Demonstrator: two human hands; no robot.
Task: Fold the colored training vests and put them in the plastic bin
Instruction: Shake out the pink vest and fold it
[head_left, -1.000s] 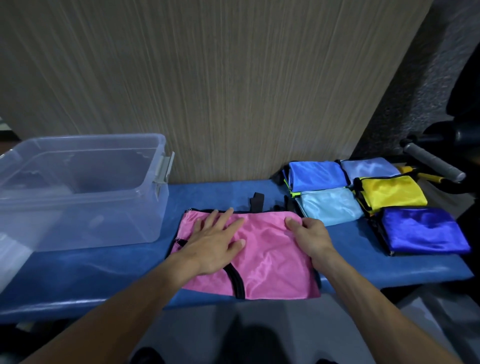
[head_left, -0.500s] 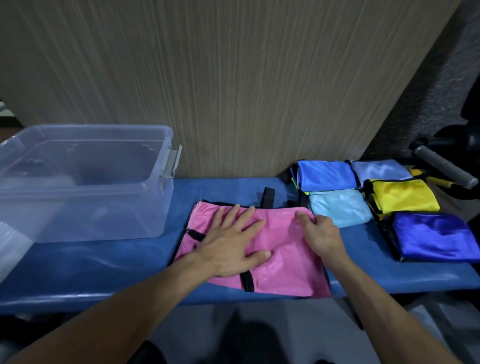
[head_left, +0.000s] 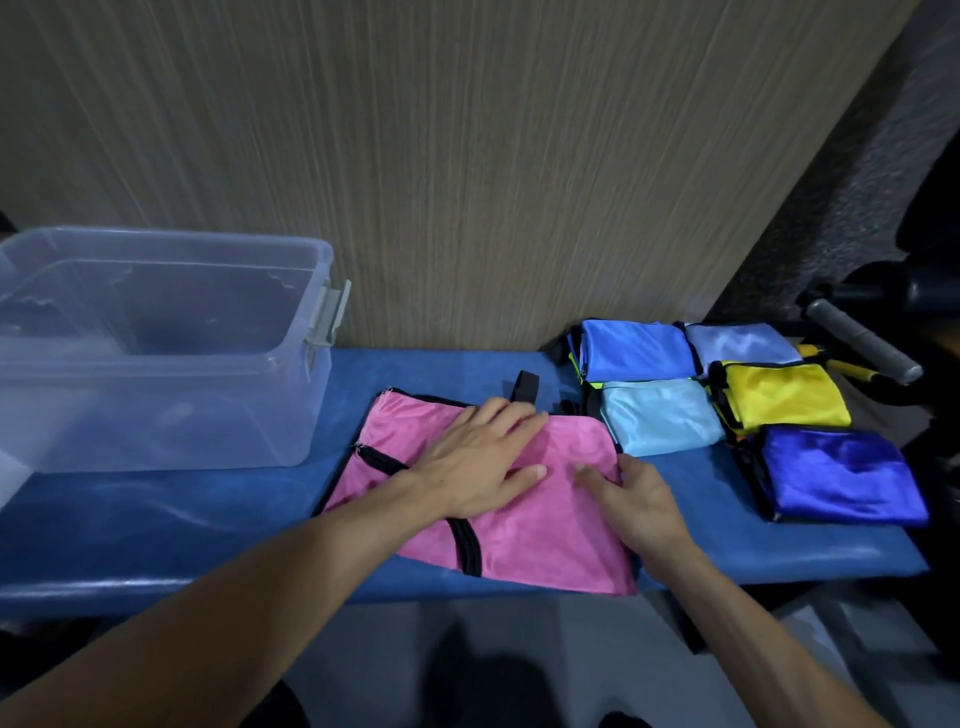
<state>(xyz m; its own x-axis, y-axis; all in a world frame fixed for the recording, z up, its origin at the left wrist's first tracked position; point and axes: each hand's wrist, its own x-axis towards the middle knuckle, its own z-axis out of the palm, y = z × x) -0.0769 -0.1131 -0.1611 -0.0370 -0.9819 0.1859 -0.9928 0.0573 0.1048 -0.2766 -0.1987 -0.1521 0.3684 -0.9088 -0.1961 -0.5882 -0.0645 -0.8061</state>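
Observation:
A pink vest with black trim lies folded flat on the blue padded bench. My left hand presses flat on its middle with fingers spread. My right hand rests at the vest's right edge, thumb on top of the cloth and fingers at the edge. The clear plastic bin stands empty at the bench's left end. Folded vests lie at the right: blue, pale lilac, light blue, yellow and dark blue.
A wood-grain wall panel backs the bench. Dark exercise equipment with a grey foam handle stands at the far right. The floor lies below the bench's front edge.
My left hand slid rightward across the pink vest. My right hand moved down the vest's right edge toward me. The camera shifted slightly left and down.

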